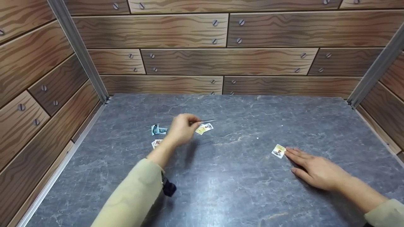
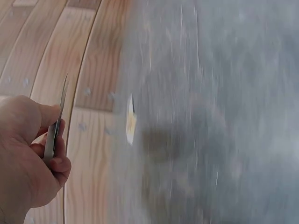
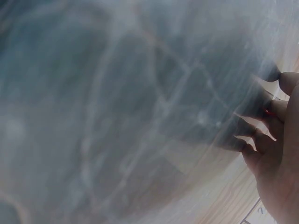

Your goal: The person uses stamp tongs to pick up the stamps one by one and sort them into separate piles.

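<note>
My left hand (image 1: 183, 130) holds slim metal tweezers (image 2: 62, 100) between thumb and fingers, tips pointing away from the palm. Just below the tweezers in the head view lies a small yellow-and-white printed paper piece (image 1: 204, 128). Farther right, a similar square printed piece (image 1: 279, 151) rests on the table, my right hand's fingertips at its right edge. That right hand (image 1: 322, 172) lies low over the tabletop, fingers extended. Left of the left hand are blue printed pieces (image 1: 158, 129). Another white printed piece (image 1: 157, 143) is partly hidden by the left forearm.
The dark grey marbled tabletop (image 1: 240, 170) is bounded by wood-patterned panels (image 1: 183, 30) at the back and sides. Grey metal posts (image 1: 85, 50) stand at the back corners. Tiny white specks (image 1: 257, 138) dot the table between the hands.
</note>
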